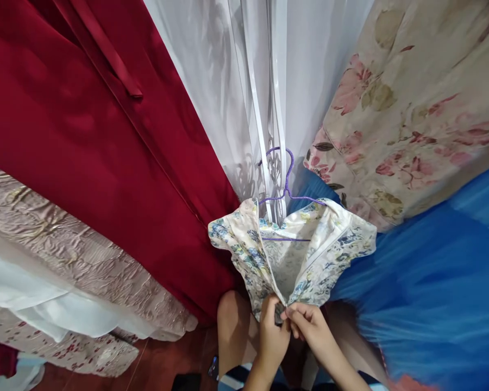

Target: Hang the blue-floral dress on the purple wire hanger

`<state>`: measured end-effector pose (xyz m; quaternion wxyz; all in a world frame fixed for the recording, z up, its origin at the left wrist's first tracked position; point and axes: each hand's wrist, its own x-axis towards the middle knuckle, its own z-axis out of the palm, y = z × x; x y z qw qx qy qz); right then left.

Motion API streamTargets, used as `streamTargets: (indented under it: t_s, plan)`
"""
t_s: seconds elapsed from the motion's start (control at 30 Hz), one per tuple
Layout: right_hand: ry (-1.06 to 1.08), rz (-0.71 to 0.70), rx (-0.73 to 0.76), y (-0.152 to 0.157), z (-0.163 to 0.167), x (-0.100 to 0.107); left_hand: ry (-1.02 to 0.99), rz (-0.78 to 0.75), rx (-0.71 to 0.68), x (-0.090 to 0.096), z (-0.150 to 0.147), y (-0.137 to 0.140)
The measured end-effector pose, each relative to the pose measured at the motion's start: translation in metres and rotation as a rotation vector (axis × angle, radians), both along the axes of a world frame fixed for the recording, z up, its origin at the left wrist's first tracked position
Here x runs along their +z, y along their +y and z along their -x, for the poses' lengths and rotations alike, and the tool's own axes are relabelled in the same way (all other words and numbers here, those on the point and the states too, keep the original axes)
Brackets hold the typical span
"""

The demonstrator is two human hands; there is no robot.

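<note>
A white dress (256, 266) with a blue and yellow floral print hangs by its shoulders on a purple hanger (288, 176). Its V-shaped opening faces me, and the two edges meet low down at my fingers. My left hand (274, 331) pinches the fabric at the bottom of that V, fingers closed. Right beside it, my right hand (307, 321) also pinches there, the fingertips of both hands nearly touching. Whether a small zipper pull sits between the fingers cannot be made out. The lower part of the dress is hidden behind my hands.
Dark red cloth (146, 163) hangs on the left, with white cloth (318, 65) and white straps behind the hanger. Beige floral fabric (440, 119) and blue fabric (424, 271) hang at right. A dark flat object (186, 382) lies on the red floor (158, 358).
</note>
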<state>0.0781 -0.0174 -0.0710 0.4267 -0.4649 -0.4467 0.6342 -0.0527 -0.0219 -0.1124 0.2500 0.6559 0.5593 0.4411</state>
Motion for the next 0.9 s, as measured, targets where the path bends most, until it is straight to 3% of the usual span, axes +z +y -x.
streamTargets:
  t_s: [0.1,0.2,0.3,0.43,0.53,0.63,0.73,0.8,0.9]
  plan:
    - [-0.011,0.026,-0.004,0.003,-0.004,0.006,-0.012,0.014,0.031,-0.001,-0.013,0.004]
    - [0.024,0.032,-0.079,0.018,-0.012,0.027,0.025,-0.005,-0.109,0.010,-0.013,0.013]
    - [0.089,-0.051,-0.175,0.049,-0.018,0.071,0.229,0.028,-0.222,0.028,-0.008,0.023]
    - [0.166,-0.277,-0.198,0.094,-0.011,0.144,0.599,0.040,-0.285,0.051,-0.002,0.042]
    - [0.191,-0.352,-0.226,0.113,-0.003,0.181,0.695,0.040,-0.342,0.059,-0.001,0.051]
    - [0.217,-0.350,-0.248,0.114,-0.002,0.193,0.713,0.055,-0.407,0.059,-0.002,0.052]
    - [0.202,-0.362,-0.242,0.107,-0.007,0.191,0.673,0.054,-0.471,0.069,0.000,0.053]
    - [0.174,-0.370,-0.228,0.102,-0.010,0.187,0.517,-0.005,-0.429,0.092,0.002,0.060]
    - [0.109,-0.382,-0.199,0.099,-0.012,0.185,0.090,-0.243,-0.218,0.146,0.005,0.079]
